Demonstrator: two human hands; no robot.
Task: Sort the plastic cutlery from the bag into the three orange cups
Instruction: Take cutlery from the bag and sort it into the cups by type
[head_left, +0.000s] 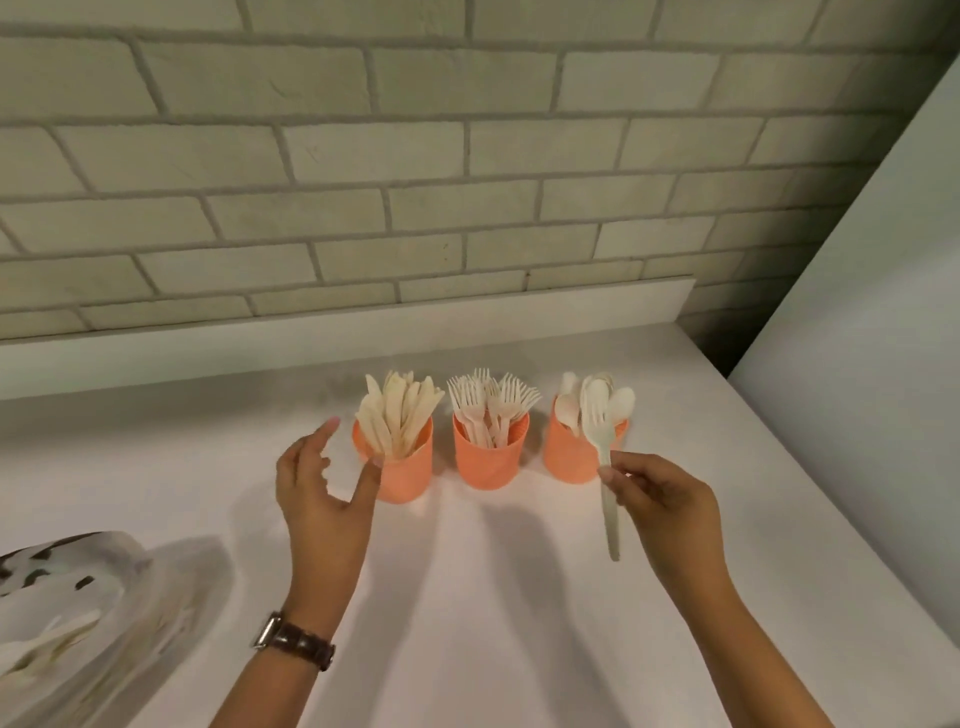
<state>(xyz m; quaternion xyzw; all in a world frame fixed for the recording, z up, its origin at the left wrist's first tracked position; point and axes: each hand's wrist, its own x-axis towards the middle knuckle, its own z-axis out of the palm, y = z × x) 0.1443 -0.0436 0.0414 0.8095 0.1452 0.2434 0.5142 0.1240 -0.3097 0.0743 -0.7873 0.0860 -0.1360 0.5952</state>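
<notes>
Three orange cups stand in a row on the white counter. The left cup (410, 478) holds several knives, the middle cup (491, 462) several forks, the right cup (569, 457) several spoons. My left hand (322, 493) is open beside the left cup, its thumb touching the cup's rim. My right hand (665, 504) pinches a white plastic spoon (605, 457) by the handle, its bowl up in front of the right cup. The clear plastic bag (67, 613) lies at the lower left with some cutlery inside.
The white counter (493, 597) ends at a low backsplash ledge (311, 327) under a grey brick wall (415, 156). A white panel (872, 338) stands at the right. A watch is on my left wrist (296, 639).
</notes>
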